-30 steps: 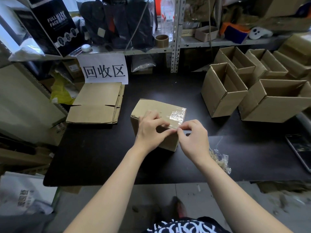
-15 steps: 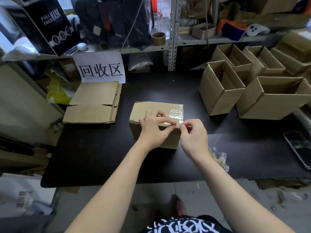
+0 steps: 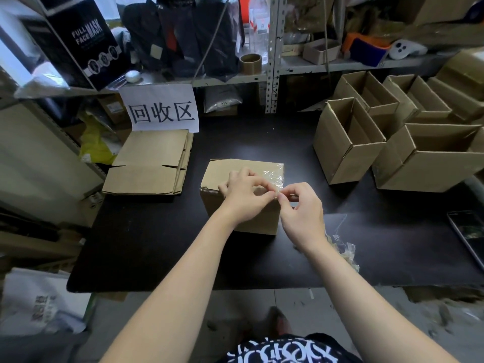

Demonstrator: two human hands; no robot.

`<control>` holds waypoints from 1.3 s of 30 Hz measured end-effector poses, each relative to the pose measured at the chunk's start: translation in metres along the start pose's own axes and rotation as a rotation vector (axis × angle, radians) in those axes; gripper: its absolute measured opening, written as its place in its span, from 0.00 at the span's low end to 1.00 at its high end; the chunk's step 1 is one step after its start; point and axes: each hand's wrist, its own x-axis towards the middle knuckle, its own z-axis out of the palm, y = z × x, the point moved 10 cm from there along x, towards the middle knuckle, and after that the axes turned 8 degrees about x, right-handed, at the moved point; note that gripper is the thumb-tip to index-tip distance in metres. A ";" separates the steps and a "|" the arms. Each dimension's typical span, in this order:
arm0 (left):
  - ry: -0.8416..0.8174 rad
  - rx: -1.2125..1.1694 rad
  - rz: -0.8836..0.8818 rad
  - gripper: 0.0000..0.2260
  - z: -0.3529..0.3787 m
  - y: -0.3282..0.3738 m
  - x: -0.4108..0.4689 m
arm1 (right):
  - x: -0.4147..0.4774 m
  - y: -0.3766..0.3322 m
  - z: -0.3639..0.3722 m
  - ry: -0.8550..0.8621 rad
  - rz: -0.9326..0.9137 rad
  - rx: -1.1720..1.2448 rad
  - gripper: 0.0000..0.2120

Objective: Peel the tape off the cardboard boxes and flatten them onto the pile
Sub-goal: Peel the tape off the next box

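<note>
On the counter [image 3: 157, 244], the left hand [image 3: 243, 197] gripped the sealed box [image 3: 222, 169] at its near top edge while the right hand [image 3: 303, 213] fingers [image 3: 289, 193] pinched the tape [image 3: 272, 176] end there, the peel seemingly just starting and next needing a steady pull.

Beyond the left hand [image 3: 243, 197] and to its left, on a white paper sheet [image 3: 159, 108] hung from the edge of a grey metal shelf [image 3: 222, 79]: three big black characters, 回收区. Farther out on that side and high up, on a tilted black cardboard carton [image 3: 83, 40]: "FULL FACE MASK" in white capitals, with a row of small round pictures beneath, too small to read. Nearer than the hand and far left, on a white plastic bag [image 3: 39, 305]: dark print, blurred, not readable.
</note>
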 end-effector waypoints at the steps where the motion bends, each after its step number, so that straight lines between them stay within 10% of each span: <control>1: -0.009 0.018 0.019 0.03 0.001 0.002 0.001 | 0.001 -0.001 0.000 -0.019 -0.021 0.019 0.01; 11: 0.220 -0.229 0.232 0.05 -0.012 -0.003 -0.019 | 0.007 -0.011 0.011 -0.240 -0.205 0.063 0.13; 39: 0.016 -0.174 0.237 0.17 -0.007 -0.028 -0.003 | -0.002 -0.004 0.021 -0.216 -0.185 0.071 0.06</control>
